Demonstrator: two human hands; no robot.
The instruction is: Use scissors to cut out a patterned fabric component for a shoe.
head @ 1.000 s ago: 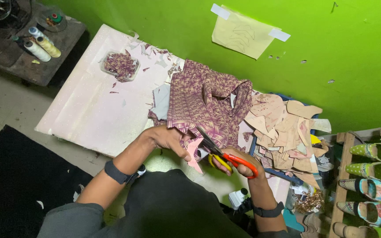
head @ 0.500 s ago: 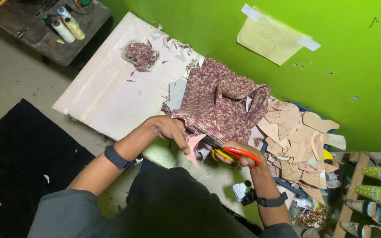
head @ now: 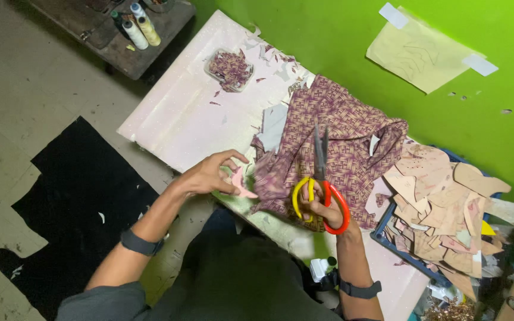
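My right hand (head: 321,209) grips scissors (head: 319,178) with one yellow and one red handle, blades closed and pointing away from me over the purple patterned fabric (head: 334,145). My left hand (head: 209,174) holds a small pink cut-out piece (head: 240,185) between thumb and fingers, just left of the fabric's edge. The fabric lies bunched on a pale pink board (head: 179,116) serving as a table. Both wrists wear dark bands.
A clear tub of fabric scraps (head: 229,68) sits at the board's far end. A heap of tan pattern pieces (head: 441,199) lies to the right. Thread spools (head: 139,25) stand on a dark table. A paper template (head: 426,50) is taped to the green wall. A black mat (head: 78,202) covers the floor.
The scissors have lifted off the fabric edge and now point away, blades closed. My left hand has drawn a cut pink piece leftward, away from the fabric. The camera view shifted.
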